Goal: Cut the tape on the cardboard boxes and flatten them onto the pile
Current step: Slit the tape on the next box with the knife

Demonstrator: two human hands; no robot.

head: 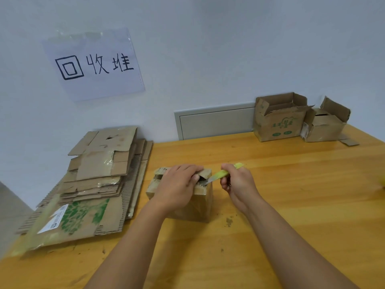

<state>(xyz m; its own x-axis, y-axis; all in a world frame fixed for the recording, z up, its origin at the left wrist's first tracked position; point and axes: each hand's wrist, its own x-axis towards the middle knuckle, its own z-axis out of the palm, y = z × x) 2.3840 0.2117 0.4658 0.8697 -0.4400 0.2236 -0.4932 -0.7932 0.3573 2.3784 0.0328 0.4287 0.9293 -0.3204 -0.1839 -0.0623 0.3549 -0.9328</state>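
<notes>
A small brown cardboard box [203, 202] stands on the wooden table [291, 184] in front of me. My left hand [177, 187] lies over its top and grips a flap near the right edge. My right hand [237, 184] grips a yellow-green utility knife [224, 173], whose blade tip meets the box's upper right edge just under my left thumb. To the left lies a pile of flattened cardboard [93, 184], with taped sheets on top and a green-printed sheet at the bottom.
Two open cardboard boxes stand at the table's far right: a larger one with green print [279, 119] and a smaller one [325, 126]. A cardboard scrap [350, 141] lies beside them. A handwritten paper sign [93, 63] hangs on the wall above the pile.
</notes>
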